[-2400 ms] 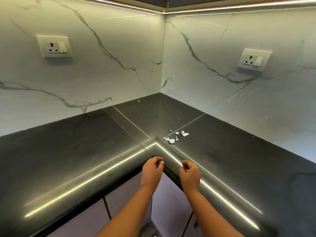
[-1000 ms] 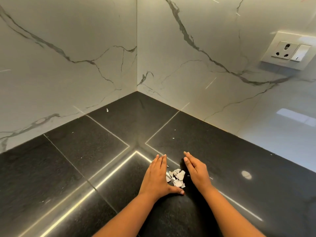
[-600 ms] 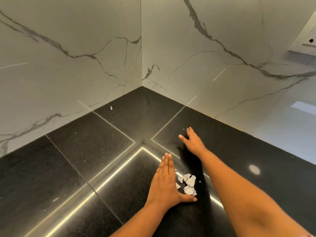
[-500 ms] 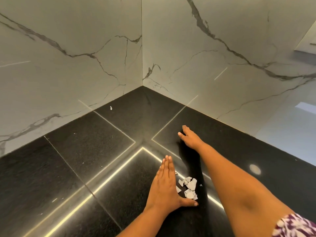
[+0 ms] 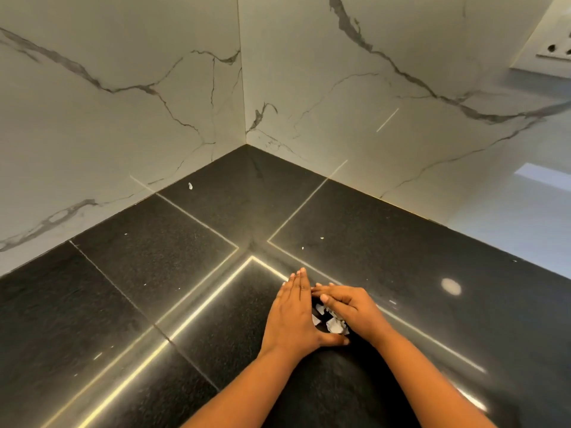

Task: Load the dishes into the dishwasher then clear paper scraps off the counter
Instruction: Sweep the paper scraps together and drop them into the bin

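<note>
A small heap of white paper scraps [image 5: 332,322] lies on the black counter [image 5: 154,273], hemmed in between my two hands. My left hand [image 5: 293,316] stands on its edge to the left of the heap, fingers straight, thumb along the counter beneath it. My right hand [image 5: 349,307] lies over the heap from the right, fingers flat and touching the left hand's fingertips. It hides part of the heap. Another scrap [image 5: 190,186] lies far back near the left wall. Tiny flecks [image 5: 322,238] sit behind my hands.
Marble-look walls [image 5: 324,88] meet in a corner behind the counter. A white wall socket [image 5: 550,47] sits at the upper right. Bright light strips reflect across the counter surface.
My right hand has swept back from the far counter to the heap and now covers it. The left hand has stayed beside the scraps.
</note>
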A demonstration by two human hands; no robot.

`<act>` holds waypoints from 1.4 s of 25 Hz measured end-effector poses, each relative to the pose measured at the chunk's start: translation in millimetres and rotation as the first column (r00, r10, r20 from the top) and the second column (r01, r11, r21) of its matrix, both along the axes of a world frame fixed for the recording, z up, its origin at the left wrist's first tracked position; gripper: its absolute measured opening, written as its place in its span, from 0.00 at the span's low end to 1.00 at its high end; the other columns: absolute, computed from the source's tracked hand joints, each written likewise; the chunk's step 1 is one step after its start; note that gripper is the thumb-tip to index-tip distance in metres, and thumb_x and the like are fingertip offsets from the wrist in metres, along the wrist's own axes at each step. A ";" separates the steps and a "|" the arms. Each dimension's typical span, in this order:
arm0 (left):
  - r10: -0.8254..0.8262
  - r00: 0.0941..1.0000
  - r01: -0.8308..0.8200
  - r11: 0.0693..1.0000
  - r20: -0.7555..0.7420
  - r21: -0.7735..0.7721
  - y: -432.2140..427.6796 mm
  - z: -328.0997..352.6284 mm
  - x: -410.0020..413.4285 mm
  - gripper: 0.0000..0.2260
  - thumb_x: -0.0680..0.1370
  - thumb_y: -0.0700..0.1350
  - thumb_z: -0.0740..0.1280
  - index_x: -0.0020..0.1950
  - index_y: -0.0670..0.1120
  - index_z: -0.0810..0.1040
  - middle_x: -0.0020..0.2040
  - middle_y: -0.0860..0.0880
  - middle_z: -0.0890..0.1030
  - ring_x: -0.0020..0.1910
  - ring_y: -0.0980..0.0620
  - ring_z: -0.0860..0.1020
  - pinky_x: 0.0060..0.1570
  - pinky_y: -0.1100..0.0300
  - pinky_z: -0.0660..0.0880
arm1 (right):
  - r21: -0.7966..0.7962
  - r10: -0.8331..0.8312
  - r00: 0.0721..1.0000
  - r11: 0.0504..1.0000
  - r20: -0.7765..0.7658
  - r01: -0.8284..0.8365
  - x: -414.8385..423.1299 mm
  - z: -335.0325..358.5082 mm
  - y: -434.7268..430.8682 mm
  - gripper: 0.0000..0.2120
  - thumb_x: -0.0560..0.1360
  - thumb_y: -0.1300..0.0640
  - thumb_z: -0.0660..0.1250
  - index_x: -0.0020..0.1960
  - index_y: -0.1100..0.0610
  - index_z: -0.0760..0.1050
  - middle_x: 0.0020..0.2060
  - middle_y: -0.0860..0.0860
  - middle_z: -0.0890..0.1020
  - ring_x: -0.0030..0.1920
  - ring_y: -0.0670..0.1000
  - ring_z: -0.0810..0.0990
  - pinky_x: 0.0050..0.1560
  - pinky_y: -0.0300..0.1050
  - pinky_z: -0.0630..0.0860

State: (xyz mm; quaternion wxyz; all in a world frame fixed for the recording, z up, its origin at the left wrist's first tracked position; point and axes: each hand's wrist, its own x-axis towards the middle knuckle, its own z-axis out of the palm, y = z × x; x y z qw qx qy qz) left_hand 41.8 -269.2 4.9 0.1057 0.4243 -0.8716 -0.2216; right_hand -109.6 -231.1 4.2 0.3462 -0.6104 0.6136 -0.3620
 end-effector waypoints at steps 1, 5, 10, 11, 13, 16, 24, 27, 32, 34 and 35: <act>-0.003 1.000 0.003 1.000 0.009 -0.014 0.2 0.5 0.5 0.59 0.62 0.73 0.65 0.76 0.43 0.37 0.78 0.49 0.41 0.76 0.54 0.40 0.72 0.61 0.36 | 0.005 -0.024 0.999 1.000 0.024 0.024 3.7 -0.6 11.6 0.11 0.76 0.57 0.65 0.56 0.52 0.80 0.53 0.42 0.82 0.60 0.39 0.76 0.65 0.31 0.65; -0.026 0.999 0.027 0.998 0.028 -0.057 2.5 4.4 3.0 0.53 0.63 0.73 0.65 0.77 0.45 0.50 0.78 0.49 0.50 0.77 0.53 0.47 0.73 0.59 0.42 | -0.028 -0.326 0.902 0.937 0.285 0.347 10.5 -3.4 49.2 0.11 0.76 0.62 0.64 0.54 0.53 0.81 0.49 0.48 0.84 0.53 0.45 0.81 0.55 0.40 0.76; -0.106 0.986 0.109 0.994 -0.131 0.014 4.8 9.4 11.1 0.41 0.66 0.65 0.71 0.74 0.50 0.62 0.70 0.56 0.68 0.69 0.60 0.64 0.66 0.68 0.60 | 0.005 -0.375 0.927 0.927 0.028 0.375 16.2 -1.7 49.7 0.17 0.77 0.62 0.61 0.65 0.58 0.72 0.62 0.48 0.75 0.63 0.45 0.73 0.65 0.38 0.68; -0.137 0.980 0.144 0.989 -0.145 0.041 6.4 10.3 13.3 0.41 0.66 0.62 0.72 0.75 0.51 0.60 0.69 0.56 0.69 0.68 0.60 0.66 0.65 0.68 0.61 | 0.009 -0.311 0.945 0.950 -0.099 0.313 22.3 -2.6 48.3 0.19 0.77 0.60 0.61 0.67 0.57 0.70 0.65 0.48 0.73 0.66 0.44 0.70 0.67 0.37 0.65; -0.204 0.969 0.216 0.973 -0.136 0.079 13.9 9.3 19.1 0.43 0.67 0.59 0.73 0.76 0.54 0.54 0.68 0.56 0.70 0.67 0.60 0.67 0.64 0.69 0.62 | 0.034 -0.222 0.963 0.973 -0.149 0.230 32.6 -4.8 49.9 0.21 0.77 0.62 0.61 0.69 0.57 0.67 0.67 0.48 0.70 0.68 0.44 0.66 0.68 0.34 0.60; -0.169 0.955 0.219 0.956 -0.244 0.194 29.2 1.1 33.0 0.46 0.66 0.56 0.74 0.76 0.58 0.48 0.68 0.59 0.68 0.66 0.63 0.67 0.66 0.68 0.64 | 0.056 -0.265 0.953 0.964 0.148 0.260 29.8 -3.0 67.5 0.22 0.75 0.67 0.63 0.68 0.57 0.68 0.64 0.47 0.72 0.65 0.43 0.71 0.61 0.28 0.67; 0.097 0.994 -0.078 0.958 -0.052 0.277 22.7 9.1 43.6 0.39 0.65 0.49 0.78 0.72 0.45 0.66 0.54 0.52 0.66 0.51 0.55 0.71 0.51 0.67 0.68 | 0.230 -0.342 0.929 0.902 -0.141 0.366 -3.1 14.0 95.2 0.41 0.54 0.63 0.82 0.65 0.58 0.71 0.47 0.49 0.74 0.40 0.47 0.75 0.40 0.36 0.76; 0.024 0.995 -0.046 0.970 0.095 0.239 13.2 22.5 29.9 0.27 0.63 0.47 0.78 0.60 0.44 0.77 0.49 0.48 0.73 0.46 0.51 0.76 0.49 0.59 0.73 | 0.263 -0.172 0.923 0.926 -0.344 0.270 13.6 30.0 69.0 0.37 0.53 0.57 0.82 0.61 0.55 0.74 0.48 0.48 0.72 0.41 0.46 0.74 0.40 0.38 0.74; 0.042 0.994 -0.064 0.974 0.104 0.217 12.1 29.9 5.9 0.07 0.65 0.39 0.73 0.41 0.41 0.81 0.37 0.47 0.78 0.40 0.50 0.79 0.37 0.61 0.71 | 0.283 -0.038 0.893 0.941 -0.449 0.183 37.1 47.5 30.8 0.25 0.54 0.58 0.81 0.45 0.53 0.73 0.45 0.47 0.72 0.46 0.48 0.72 0.42 0.40 0.70; 0.068 0.988 -0.095 0.975 0.139 0.202 12.5 31.5 1.0 0.02 0.67 0.38 0.68 0.36 0.42 0.80 0.34 0.46 0.80 0.41 0.47 0.81 0.36 0.59 0.72 | 0.318 -0.004 0.897 0.935 -0.442 0.161 40.9 51.9 24.9 0.20 0.56 0.62 0.80 0.41 0.54 0.72 0.40 0.46 0.73 0.39 0.45 0.74 0.35 0.37 0.70; 0.077 0.984 -0.107 0.977 0.163 0.184 12.6 32.2 0.0 0.03 0.68 0.38 0.67 0.35 0.43 0.79 0.34 0.45 0.80 0.42 0.46 0.81 0.36 0.58 0.72 | 0.329 0.014 0.895 0.932 -0.446 0.149 42.1 53.0 22.8 0.18 0.58 0.64 0.78 0.38 0.55 0.71 0.36 0.46 0.74 0.34 0.43 0.72 0.30 0.35 0.68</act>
